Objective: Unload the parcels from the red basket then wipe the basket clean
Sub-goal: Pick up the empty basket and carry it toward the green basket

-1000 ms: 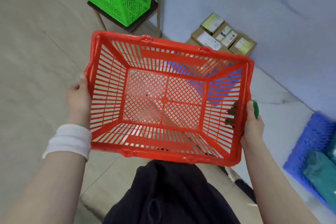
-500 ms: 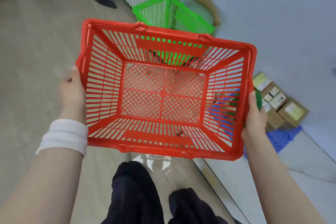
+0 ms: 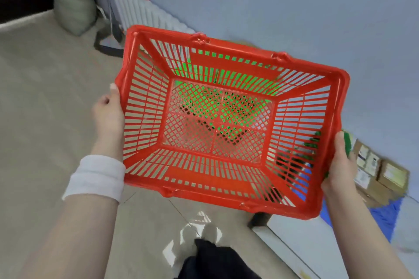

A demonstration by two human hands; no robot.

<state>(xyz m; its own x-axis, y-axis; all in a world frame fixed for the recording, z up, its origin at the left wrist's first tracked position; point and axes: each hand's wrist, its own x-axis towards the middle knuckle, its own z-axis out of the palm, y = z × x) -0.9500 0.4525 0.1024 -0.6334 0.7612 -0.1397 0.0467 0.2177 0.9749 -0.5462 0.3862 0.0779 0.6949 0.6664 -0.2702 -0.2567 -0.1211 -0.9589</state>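
Left grip clasps the red basket by its left rim, right grip by its right rim. A green basket shows through its mesh.

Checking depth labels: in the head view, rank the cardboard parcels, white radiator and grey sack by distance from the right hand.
1. Cardboard parcels, just right of the right hand gripping the red basket.
2. White radiator, far along the wall, upper left.
3. Grey sack, beyond it, top left.
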